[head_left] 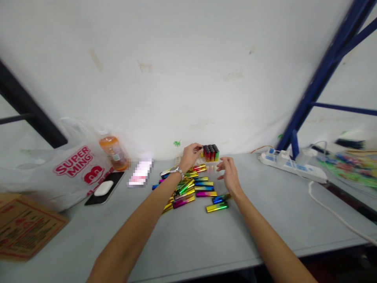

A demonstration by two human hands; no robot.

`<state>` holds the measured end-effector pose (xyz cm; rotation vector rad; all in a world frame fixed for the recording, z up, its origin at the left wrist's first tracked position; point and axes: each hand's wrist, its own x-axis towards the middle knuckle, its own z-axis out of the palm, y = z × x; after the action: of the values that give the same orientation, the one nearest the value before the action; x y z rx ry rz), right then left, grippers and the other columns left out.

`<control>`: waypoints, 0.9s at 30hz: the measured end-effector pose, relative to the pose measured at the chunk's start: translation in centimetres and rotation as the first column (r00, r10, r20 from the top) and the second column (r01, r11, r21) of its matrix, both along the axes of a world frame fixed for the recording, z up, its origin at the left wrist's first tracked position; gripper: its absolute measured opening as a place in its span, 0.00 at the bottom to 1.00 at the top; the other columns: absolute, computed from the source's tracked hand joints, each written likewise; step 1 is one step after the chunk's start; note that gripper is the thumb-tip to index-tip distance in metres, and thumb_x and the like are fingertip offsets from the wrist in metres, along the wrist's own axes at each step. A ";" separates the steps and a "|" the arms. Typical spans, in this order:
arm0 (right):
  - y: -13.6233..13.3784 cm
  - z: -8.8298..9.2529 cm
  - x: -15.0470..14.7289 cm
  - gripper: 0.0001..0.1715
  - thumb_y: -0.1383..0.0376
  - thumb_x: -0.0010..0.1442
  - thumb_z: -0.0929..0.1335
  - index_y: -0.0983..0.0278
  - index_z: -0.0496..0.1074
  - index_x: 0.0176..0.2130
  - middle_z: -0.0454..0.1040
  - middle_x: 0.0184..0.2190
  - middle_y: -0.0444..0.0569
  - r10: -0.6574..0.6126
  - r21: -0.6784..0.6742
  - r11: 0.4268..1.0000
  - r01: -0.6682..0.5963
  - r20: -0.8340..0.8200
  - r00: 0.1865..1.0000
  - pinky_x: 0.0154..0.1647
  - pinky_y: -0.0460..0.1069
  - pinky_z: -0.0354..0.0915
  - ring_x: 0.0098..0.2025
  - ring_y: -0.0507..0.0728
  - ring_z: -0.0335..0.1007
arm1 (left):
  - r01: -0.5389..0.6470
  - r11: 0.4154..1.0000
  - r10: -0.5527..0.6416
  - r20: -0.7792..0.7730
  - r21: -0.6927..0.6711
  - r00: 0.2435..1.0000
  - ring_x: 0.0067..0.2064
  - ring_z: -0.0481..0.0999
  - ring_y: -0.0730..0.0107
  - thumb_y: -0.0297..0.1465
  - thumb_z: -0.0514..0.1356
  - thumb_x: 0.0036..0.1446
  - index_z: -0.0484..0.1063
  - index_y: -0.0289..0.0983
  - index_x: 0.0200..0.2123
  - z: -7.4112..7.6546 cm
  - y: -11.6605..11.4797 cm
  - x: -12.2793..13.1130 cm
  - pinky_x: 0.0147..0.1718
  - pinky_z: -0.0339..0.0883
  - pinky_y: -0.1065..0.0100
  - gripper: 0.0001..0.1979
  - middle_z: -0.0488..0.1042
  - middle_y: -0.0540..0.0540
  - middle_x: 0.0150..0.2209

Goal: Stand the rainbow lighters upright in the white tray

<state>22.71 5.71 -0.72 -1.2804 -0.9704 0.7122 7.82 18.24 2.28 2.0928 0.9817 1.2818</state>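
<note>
In the head view, the upright lighters (211,154) stand in a close block near the wall (188,78), long axes vertical, black tops up. The left hand (188,157) is the nearer one, at the block's nine o'clock, its fingertips drawn narrow at the block's edge; whether they pinch a lighter I cannot tell. The right hand (231,177) is apart from the block at its four o'clock, fingers loosely spread, nothing visible in them. Loose lighters (186,186) lie in a heap toward the block's seven o'clock, many with long axes running roughly nine to three, some turned toward two. The grey counter (176,243) carries everything: a power strip (294,167) at the right hand's three o'clock, and at the left hand's nine o'clock a bottle (113,151) and a plastic bag (67,169), with a cardboard box (29,228) toward eight.
</note>
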 end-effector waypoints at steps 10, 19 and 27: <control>-0.1 -0.1 0.0 0.26 0.43 0.60 0.59 0.60 0.65 0.43 0.71 0.29 0.44 0.074 0.009 0.997 -0.074 -0.027 0.997 0.16 0.42 0.62 0.29 0.54 0.68 | 0.014 0.999 -0.020 -0.206 -0.031 0.978 0.35 0.78 0.67 0.26 0.62 0.55 0.77 0.34 0.37 -1.5 4.5 2.0 0.41 0.72 0.65 0.06 0.80 0.45 0.32; -0.3 -0.6 0.4 0.19 0.49 0.61 0.60 0.60 0.67 0.40 0.71 0.29 0.44 0.070 -0.006 0.998 -0.070 0.099 0.993 0.21 0.44 0.62 0.31 0.54 0.68 | 0.097 0.971 0.024 -0.496 0.217 0.868 0.40 0.76 0.65 0.25 0.55 0.60 0.73 0.37 0.47 -0.6 2.9 0.7 0.46 0.70 0.62 0.13 0.76 0.43 0.40; -1.7 -1.4 0.7 0.08 0.67 0.55 0.63 0.60 0.70 0.36 0.74 0.31 0.44 0.094 -0.090 0.995 -0.052 0.578 0.810 0.35 0.49 0.61 0.35 0.55 0.68 | 0.071 0.930 0.222 -0.708 0.360 0.671 0.49 0.71 0.57 0.23 0.52 0.59 0.68 0.37 0.58 0.4 1.0 0.1 0.46 0.68 0.60 0.23 0.68 0.37 0.49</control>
<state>23.39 3.99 -2.12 -1.5721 -1.5110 0.4081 7.91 19.23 2.68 3.0110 1.2246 0.6212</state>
